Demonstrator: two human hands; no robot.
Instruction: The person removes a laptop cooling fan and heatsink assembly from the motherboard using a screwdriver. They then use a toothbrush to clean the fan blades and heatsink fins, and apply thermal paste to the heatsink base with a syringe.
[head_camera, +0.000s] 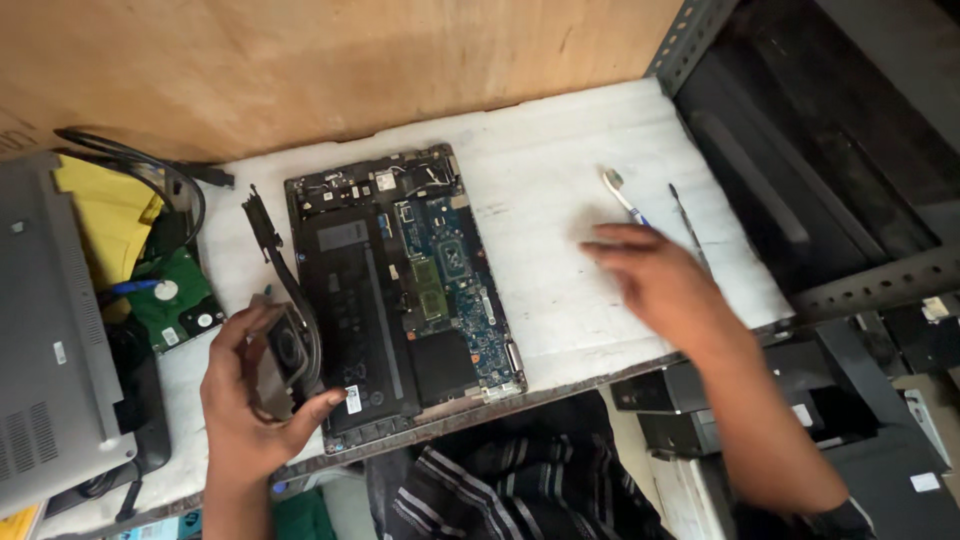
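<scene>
An opened laptop base (400, 290) lies bottom-up on a white foam sheet (560, 170), its black battery and blue circuit board exposed. My left hand (245, 400) grips a dark cooling fan with its heat pipe (285, 345) just left of the laptop's near corner; the pipe arcs up toward the far left. My right hand (660, 285) hovers flat over the foam sheet to the right of the laptop, fingers apart, holding nothing. Just beyond its fingertips lie a toothbrush (622, 193) and a thin dark tool (688, 222).
A grey laptop lid (50, 340) sits at the far left. Beside it are a green bare hard-drive board (175, 300), yellow cloth (105, 215) and black cables (150, 165). A wooden panel (300, 70) backs the bench. A dark metal rack (850, 150) stands on the right.
</scene>
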